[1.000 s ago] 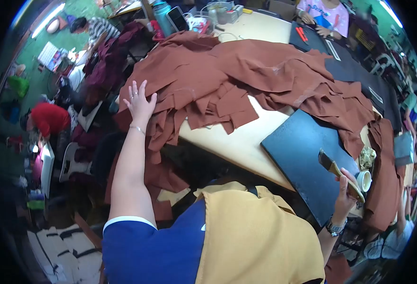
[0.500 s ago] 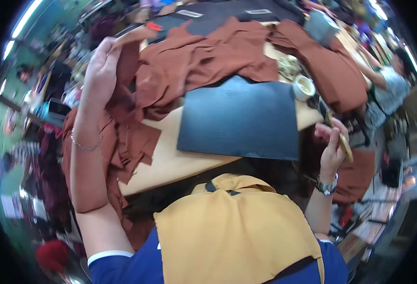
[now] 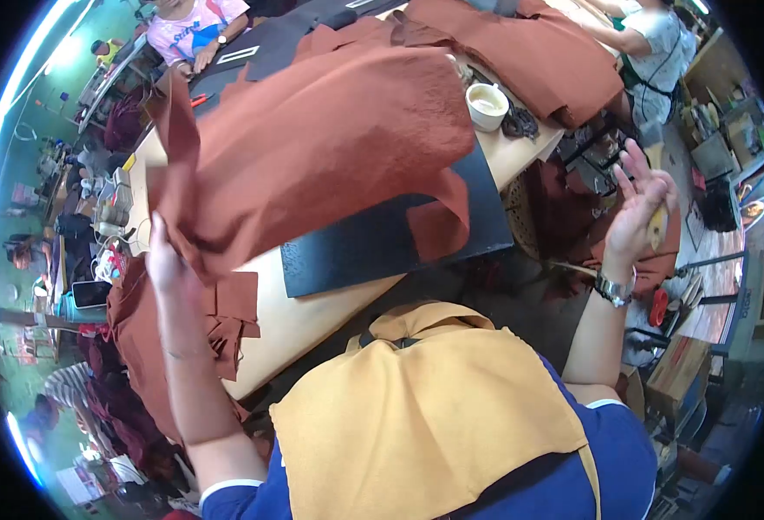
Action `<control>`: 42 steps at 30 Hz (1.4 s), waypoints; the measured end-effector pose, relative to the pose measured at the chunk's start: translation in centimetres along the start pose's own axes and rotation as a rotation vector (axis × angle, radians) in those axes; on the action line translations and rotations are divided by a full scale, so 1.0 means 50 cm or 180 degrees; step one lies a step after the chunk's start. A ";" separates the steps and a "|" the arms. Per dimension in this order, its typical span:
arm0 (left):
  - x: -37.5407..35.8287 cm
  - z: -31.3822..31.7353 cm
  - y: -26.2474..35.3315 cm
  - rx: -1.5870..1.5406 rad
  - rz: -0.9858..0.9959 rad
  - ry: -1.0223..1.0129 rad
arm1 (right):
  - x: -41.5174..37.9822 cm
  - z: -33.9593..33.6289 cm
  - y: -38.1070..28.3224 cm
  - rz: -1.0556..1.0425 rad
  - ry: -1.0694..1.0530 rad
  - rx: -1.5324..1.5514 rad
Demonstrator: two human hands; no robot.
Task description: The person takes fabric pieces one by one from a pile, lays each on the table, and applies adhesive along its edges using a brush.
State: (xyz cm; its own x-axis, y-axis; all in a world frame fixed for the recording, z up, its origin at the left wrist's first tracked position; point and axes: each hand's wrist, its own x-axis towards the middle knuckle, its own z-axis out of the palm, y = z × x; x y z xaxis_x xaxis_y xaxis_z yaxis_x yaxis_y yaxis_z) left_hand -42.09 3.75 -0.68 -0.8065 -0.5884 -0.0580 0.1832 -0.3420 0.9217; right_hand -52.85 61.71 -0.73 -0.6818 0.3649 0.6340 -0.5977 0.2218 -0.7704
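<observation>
My left hand (image 3: 170,260) grips the near left edge of a large reddish-brown sheet of leather or cloth (image 3: 338,147). The sheet is raised, blurred by motion, and its right end hangs curled over a black board (image 3: 347,260). Part of the board is hidden under it. Off the table's right side, my right hand (image 3: 640,212) holds a brush (image 3: 656,227) by its wooden handle, bristles pointing up and some fingers stretched out. A white cup (image 3: 487,108) with pale contents stands behind the board, far from both hands.
Stacked reddish-brown pieces (image 3: 520,56) lie at the back right, beside a dark crumpled item (image 3: 519,124). More cut pieces (image 3: 234,321) hang at the table's left edge. People (image 3: 195,30) stand at the far left and far right (image 3: 655,52). Red-handled tool (image 3: 198,100) lies behind.
My left hand has come down and nearer, drawing the reddish-brown sheet across over the black board. My right hand, still holding the brush, has moved slightly right and up. The view has turned.
</observation>
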 end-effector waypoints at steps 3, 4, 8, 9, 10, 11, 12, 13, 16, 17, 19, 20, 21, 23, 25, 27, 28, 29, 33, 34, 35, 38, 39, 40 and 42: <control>-0.159 -0.114 -0.127 -0.0102 -0.0519 0.0840 | -0.038 0.025 0.073 -0.0191 -0.0549 -0.0289; -0.210 -0.148 -0.166 0.0255 -0.0317 0.0955 | -0.056 0.036 0.083 -0.0238 -0.0832 -0.0620; -0.364 -0.164 -0.261 0.2328 0.1129 0.1677 | -0.136 0.105 0.097 -0.0107 -0.2020 -0.1443; -0.363 -0.156 -0.247 0.2981 0.1308 0.1177 | -0.165 0.119 0.121 -0.0110 -0.2044 -0.1341; -0.351 -0.138 -0.222 0.3610 0.1479 0.0654 | -0.189 0.133 0.141 -0.0121 -0.2070 -0.1233; -0.330 -0.125 -0.209 0.4218 0.1642 0.0105 | -0.206 0.139 0.154 -0.0217 -0.2109 -0.1385; -0.288 -0.128 -0.217 0.4551 0.1644 -0.0537 | -0.218 0.148 0.160 -0.0317 -0.2138 -0.1531; -0.240 -0.122 -0.228 0.4854 0.1641 -0.1196 | -0.226 0.153 0.166 -0.0424 -0.2157 -0.1678; -0.154 -0.049 -0.257 0.5158 0.1357 -0.1881 | -0.213 0.139 0.186 -0.0259 -0.2502 -0.1802; -0.125 -0.025 -0.253 0.5351 0.1401 -0.2169 | -0.202 0.128 0.186 -0.0347 -0.2544 -0.1774; -0.073 0.014 -0.263 0.5526 0.1327 -0.2664 | -0.157 0.083 0.174 -0.0520 -0.2456 -0.2161; -0.064 0.028 -0.277 0.5562 0.1340 -0.2844 | -0.132 0.057 0.170 -0.0604 -0.2412 -0.2353; -0.068 0.056 -0.277 0.5603 0.1336 -0.3010 | -0.107 0.031 0.172 -0.0745 -0.2263 -0.2694; -0.085 0.102 -0.298 0.5525 0.1147 -0.3147 | -0.049 0.004 0.175 -0.0745 -0.1656 -0.2414; -0.125 0.162 -0.304 0.5729 0.0686 -0.3123 | 0.005 0.006 0.154 0.0158 -0.1427 -0.1810; -0.166 0.196 -0.315 0.5823 0.0301 -0.2900 | 0.052 0.038 0.170 0.0349 -0.1460 -0.1345; -0.185 0.201 -0.320 0.5765 0.0170 -0.2784 | 0.073 0.061 0.184 0.0459 -0.1471 -0.1107; -0.200 0.199 -0.322 0.5713 0.0044 -0.2673 | 0.082 0.087 0.206 0.0925 -0.1426 -0.0465; -0.268 0.133 -0.281 0.5674 0.0230 -0.2995 | 0.141 0.174 0.253 0.0359 -0.2160 -0.1377; -0.282 0.117 -0.269 0.5784 0.0161 -0.3099 | 0.147 0.196 0.264 0.0486 -0.2253 -0.1308; -0.296 0.106 -0.255 0.5889 0.0089 -0.3202 | 0.154 0.212 0.275 0.0611 -0.2349 -0.1239; -0.332 0.069 -0.241 0.5781 0.0009 -0.3362 | 0.174 0.245 0.330 0.0244 -0.2468 -0.1669; -0.339 0.043 -0.256 0.5789 0.0187 -0.3438 | 0.180 0.252 0.372 0.0297 -0.2459 -0.1872; -0.341 0.041 -0.255 0.5794 0.0366 -0.3513 | 0.182 0.256 0.381 0.0390 -0.2424 -0.1953; -0.334 0.062 -0.249 0.5679 0.0654 -0.3569 | 0.179 0.261 0.393 0.0580 -0.2353 -0.2120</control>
State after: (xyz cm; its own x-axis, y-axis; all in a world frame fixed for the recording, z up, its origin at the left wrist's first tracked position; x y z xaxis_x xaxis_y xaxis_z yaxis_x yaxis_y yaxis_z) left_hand -32.63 20.09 -9.99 -0.8845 0.2971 -0.3598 0.2360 0.9500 0.2042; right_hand -76.21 57.54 -9.30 -0.9646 -0.1579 0.2114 -0.2554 0.7606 -0.5968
